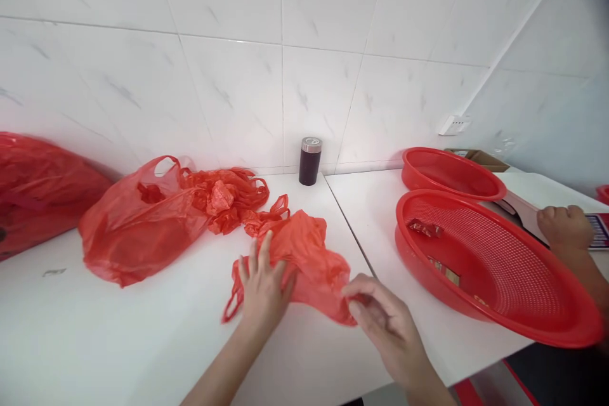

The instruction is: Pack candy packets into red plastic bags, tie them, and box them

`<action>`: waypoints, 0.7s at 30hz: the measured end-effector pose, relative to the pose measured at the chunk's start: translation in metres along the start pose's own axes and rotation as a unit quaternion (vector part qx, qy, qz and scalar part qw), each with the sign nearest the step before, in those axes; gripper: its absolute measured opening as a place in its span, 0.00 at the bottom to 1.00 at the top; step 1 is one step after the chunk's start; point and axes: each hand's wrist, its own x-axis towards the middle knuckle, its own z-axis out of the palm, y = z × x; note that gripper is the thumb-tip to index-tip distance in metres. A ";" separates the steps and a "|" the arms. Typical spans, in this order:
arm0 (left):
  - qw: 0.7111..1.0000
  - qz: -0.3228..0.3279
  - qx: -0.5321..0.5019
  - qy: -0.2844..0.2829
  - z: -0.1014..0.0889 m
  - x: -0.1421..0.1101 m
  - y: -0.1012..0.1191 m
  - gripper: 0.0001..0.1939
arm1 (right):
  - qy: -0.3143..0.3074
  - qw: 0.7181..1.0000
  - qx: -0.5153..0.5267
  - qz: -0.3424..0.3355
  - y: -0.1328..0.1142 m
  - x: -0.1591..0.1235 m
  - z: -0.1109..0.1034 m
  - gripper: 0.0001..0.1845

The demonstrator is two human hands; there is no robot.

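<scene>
A crumpled red plastic bag (304, 247) lies on the white table in front of me. My left hand (264, 279) rests flat on its left part, fingers spread. With thumb and fingertips, my right hand (380, 314) pinches the bag's lower right corner. One handle loop of the bag sticks out to the left of my left hand. Just behind it, a heap of crumpled red bags (223, 200) touches or nearly touches this one. Left of the heap sits a larger, puffed red bag (143, 228) with its handle standing up.
A dark tumbler (309, 165) with a metal rim stands by the tiled wall. To the right are two red plastic baskets (447, 292), the nearer holding a few small packets. Another person's fist (566, 227) is at the far right. A full red bag (42, 196) lies far left.
</scene>
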 end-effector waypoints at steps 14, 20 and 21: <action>0.943 -0.003 -0.229 -0.243 -0.073 0.015 -0.006 0.31 | -0.041 0.884 -0.404 -0.231 -0.028 0.014 0.001 0.15; 0.864 -0.123 -0.369 -0.319 -0.103 0.013 -0.030 0.34 | -0.204 0.826 -0.524 0.031 -0.011 0.047 -0.033 0.27; 0.851 -0.148 -0.388 -0.320 -0.107 0.011 -0.037 0.34 | -0.242 0.842 -0.481 0.029 -0.013 0.044 -0.051 0.28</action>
